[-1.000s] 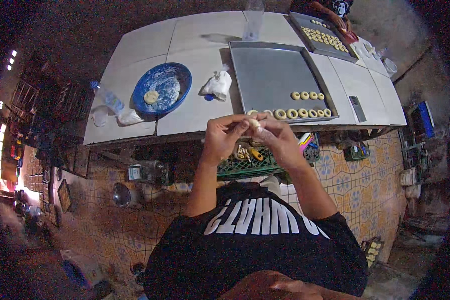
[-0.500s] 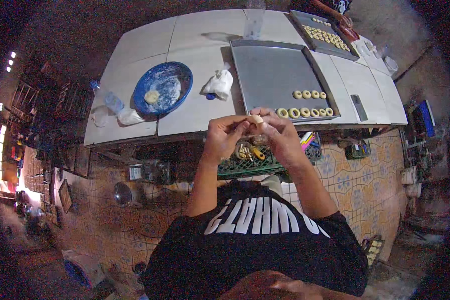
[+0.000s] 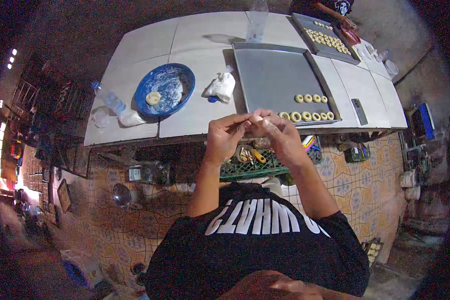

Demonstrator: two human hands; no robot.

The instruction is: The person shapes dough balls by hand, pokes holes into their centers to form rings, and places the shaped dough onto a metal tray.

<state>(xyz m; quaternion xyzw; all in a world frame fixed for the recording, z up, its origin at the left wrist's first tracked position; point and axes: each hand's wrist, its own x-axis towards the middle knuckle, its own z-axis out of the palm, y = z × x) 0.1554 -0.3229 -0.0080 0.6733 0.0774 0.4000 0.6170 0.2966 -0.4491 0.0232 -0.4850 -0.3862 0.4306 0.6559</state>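
My left hand (image 3: 225, 135) and my right hand (image 3: 284, 137) meet at the table's near edge, fingers closed around a small piece of pale dough (image 3: 256, 119). Most of the dough is hidden by the fingers. Just beyond my right hand lies a large grey baking tray (image 3: 275, 70) with raised sides. Dough rings (image 3: 315, 116) sit in two short rows in its near right corner. To the left, a round blue basin (image 3: 142, 87) dusted with flour holds a lump of dough (image 3: 153, 98). Between basin and tray rests a plastic bag of white powder (image 3: 221, 87).
At the far right, another person's hand (image 3: 348, 23) is beside a second tray (image 3: 317, 51) filled with dough rings. A phone (image 3: 359, 111) lies right of my tray. Plastic bottles (image 3: 116, 105) (image 3: 256, 25) stand or lie on the table. Below its edge sits a green crate (image 3: 235, 169).
My fingers have closed further over the dough, so less of it shows. Both hands stay in nearly the same place; the whole view has shifted slightly.
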